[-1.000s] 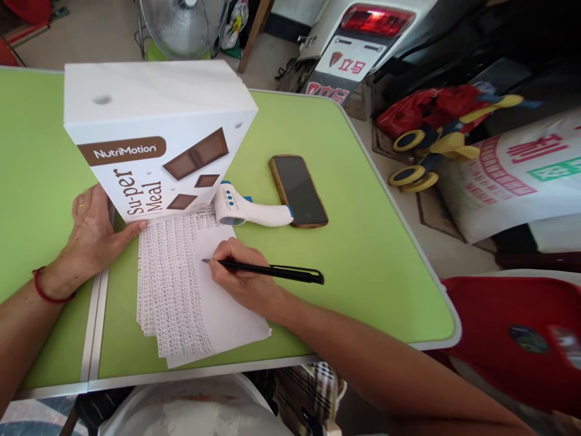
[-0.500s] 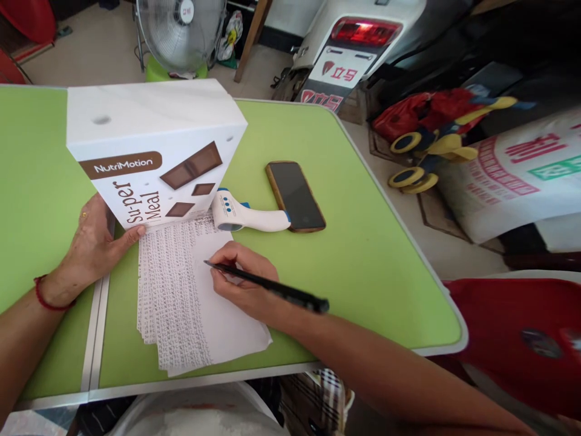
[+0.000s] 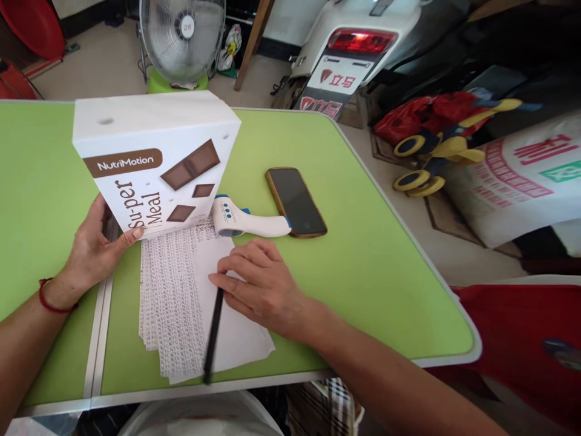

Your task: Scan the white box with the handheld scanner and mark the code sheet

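Observation:
My left hand [image 3: 93, 245] grips the lower left edge of a white NutriMotion box [image 3: 181, 130], thumb on its printed front and the other fingers partly hidden behind. The box stands on the green table, at the top of stacked paper sheets [image 3: 175, 303] covered in small handwriting on their left part. Over the blank right part is my right hand [image 3: 261, 284], its fingers bent around the upper end of a black pen [image 3: 213, 336]. The pen points down towards the table's front edge. A white infrared thermometer [image 3: 249, 223] lies beside the box, its handle end touching a phone [image 3: 297, 203].
The green table [image 3: 363, 272] has a metal rim and a seam [image 3: 98, 339] on the left. Behind it stand a fan [image 3: 184, 36] and a white scooter [image 3: 358, 48]. A yellow and blue toy [image 3: 436, 154], a white sack [image 3: 521, 175] and a red seat [image 3: 521, 345] are at the right.
The pen has swung from pointing back along my right forearm to pointing down towards the front edge. My right fingers have shifted their hold. My left hand stays on the box.

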`<move>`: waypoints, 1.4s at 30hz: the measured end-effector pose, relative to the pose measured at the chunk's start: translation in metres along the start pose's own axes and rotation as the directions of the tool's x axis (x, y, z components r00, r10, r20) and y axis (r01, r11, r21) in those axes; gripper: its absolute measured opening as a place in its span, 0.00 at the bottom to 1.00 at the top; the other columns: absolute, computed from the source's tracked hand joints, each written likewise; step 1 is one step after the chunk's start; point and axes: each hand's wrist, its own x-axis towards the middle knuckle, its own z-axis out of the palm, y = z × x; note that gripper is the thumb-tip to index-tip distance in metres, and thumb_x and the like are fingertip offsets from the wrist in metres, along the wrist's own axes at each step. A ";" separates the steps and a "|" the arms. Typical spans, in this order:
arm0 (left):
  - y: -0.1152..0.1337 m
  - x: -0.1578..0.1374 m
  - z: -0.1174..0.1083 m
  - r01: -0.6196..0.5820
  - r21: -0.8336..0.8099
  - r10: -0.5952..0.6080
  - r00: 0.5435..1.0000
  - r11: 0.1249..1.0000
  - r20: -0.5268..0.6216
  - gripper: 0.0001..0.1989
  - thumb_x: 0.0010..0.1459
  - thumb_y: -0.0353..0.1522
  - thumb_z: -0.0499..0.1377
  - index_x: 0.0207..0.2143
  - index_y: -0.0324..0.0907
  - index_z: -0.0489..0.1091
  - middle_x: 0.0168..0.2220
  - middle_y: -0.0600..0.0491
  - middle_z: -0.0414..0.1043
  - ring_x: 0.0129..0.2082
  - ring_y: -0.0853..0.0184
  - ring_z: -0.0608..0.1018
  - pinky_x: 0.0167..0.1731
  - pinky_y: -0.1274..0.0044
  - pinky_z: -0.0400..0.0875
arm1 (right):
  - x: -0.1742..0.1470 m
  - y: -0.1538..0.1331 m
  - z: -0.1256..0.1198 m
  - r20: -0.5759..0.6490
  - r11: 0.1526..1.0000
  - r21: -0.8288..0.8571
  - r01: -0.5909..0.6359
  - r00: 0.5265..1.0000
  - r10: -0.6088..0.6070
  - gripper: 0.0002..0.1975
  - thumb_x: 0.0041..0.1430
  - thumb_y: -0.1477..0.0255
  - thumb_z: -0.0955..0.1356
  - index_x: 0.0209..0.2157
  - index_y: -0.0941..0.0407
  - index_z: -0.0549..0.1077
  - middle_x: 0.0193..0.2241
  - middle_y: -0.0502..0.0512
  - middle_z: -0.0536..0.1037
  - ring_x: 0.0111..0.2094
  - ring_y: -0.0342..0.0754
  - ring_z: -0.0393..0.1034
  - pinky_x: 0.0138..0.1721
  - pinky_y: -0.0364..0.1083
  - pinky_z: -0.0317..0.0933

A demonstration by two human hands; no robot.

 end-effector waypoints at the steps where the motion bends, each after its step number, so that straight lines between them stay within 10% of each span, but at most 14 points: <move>1: 0.000 0.000 0.001 -0.004 -0.051 0.004 1.000 0.999 0.003 0.27 0.58 0.39 0.66 0.55 0.37 0.64 0.59 0.45 0.67 0.56 0.56 0.72 0.59 0.64 0.68 | 0.000 0.000 0.002 0.016 1.000 0.020 0.014 1.000 -0.014 0.07 0.60 0.81 0.67 0.38 0.55 0.72 0.31 0.50 0.77 0.36 0.46 0.65 0.42 0.49 0.57; 8: 0.008 0.000 0.002 0.076 -0.210 -0.083 0.996 0.975 -0.024 0.27 0.58 0.38 0.65 0.56 0.36 0.65 0.57 0.44 0.70 0.50 0.60 0.77 0.53 0.68 0.75 | -0.004 0.003 0.009 0.050 0.992 0.112 0.051 0.997 -0.057 0.05 0.63 0.70 0.68 0.40 0.56 0.72 0.32 0.53 0.76 0.36 0.48 0.64 0.45 0.51 0.60; 15: 0.017 -0.001 0.004 0.143 -0.273 -0.163 0.985 0.951 -0.049 0.24 0.57 0.39 0.66 0.52 0.37 0.68 0.53 0.44 0.74 0.48 0.61 0.78 0.49 0.71 0.78 | -0.017 0.036 0.016 -0.097 0.873 -0.235 -0.427 0.904 0.416 0.23 0.59 0.76 0.62 0.57 0.60 0.63 0.47 0.66 0.73 0.49 0.60 0.64 0.50 0.60 0.58; 23: 0.024 -0.007 0.008 0.198 -0.335 -0.215 0.977 0.921 -0.012 0.25 0.56 0.40 0.66 0.52 0.39 0.68 0.54 0.45 0.73 0.49 0.60 0.77 0.51 0.69 0.76 | -0.031 0.055 0.022 0.033 0.824 -0.170 -0.540 0.833 0.552 0.23 0.65 0.70 0.60 0.60 0.58 0.64 0.44 0.67 0.75 0.44 0.59 0.67 0.46 0.59 0.65; 28: 0.027 -0.010 0.012 0.200 -0.357 -0.211 0.978 0.913 0.008 0.24 0.57 0.40 0.66 0.52 0.40 0.68 0.56 0.44 0.71 0.54 0.56 0.75 0.55 0.64 0.73 | -0.015 0.032 -0.001 -0.097 0.625 0.426 -0.654 0.654 0.751 0.29 0.59 0.61 0.68 0.60 0.53 0.62 0.44 0.61 0.75 0.42 0.55 0.72 0.42 0.56 0.70; 32: 0.030 -0.012 0.014 0.213 -0.349 -0.214 0.976 0.913 0.035 0.22 0.56 0.40 0.66 0.51 0.41 0.68 0.56 0.44 0.71 0.54 0.53 0.76 0.55 0.60 0.73 | -0.005 -0.010 -0.007 0.204 0.233 0.883 -0.407 0.781 0.590 0.24 0.57 0.52 0.69 0.50 0.51 0.67 0.30 0.53 0.75 0.29 0.48 0.72 0.32 0.50 0.72; 35: 0.030 -0.013 0.015 0.224 -0.318 -0.215 0.974 0.921 0.064 0.22 0.56 0.40 0.66 0.50 0.41 0.68 0.54 0.44 0.73 0.51 0.54 0.77 0.53 0.60 0.75 | -0.004 -0.032 0.000 0.390 0.061 0.873 -0.483 0.769 0.507 0.23 0.55 0.50 0.69 0.44 0.52 0.70 0.23 0.50 0.71 0.23 0.45 0.67 0.25 0.47 0.68; 42: 0.025 -0.012 0.015 0.234 -0.294 -0.220 0.972 0.927 0.081 0.23 0.56 0.42 0.66 0.50 0.40 0.68 0.54 0.44 0.73 0.49 0.55 0.78 0.52 0.61 0.76 | 0.000 -0.036 0.018 0.481 -0.036 0.825 -0.564 0.667 0.569 0.20 0.54 0.52 0.70 0.36 0.54 0.72 0.21 0.48 0.66 0.24 0.44 0.62 0.27 0.47 0.64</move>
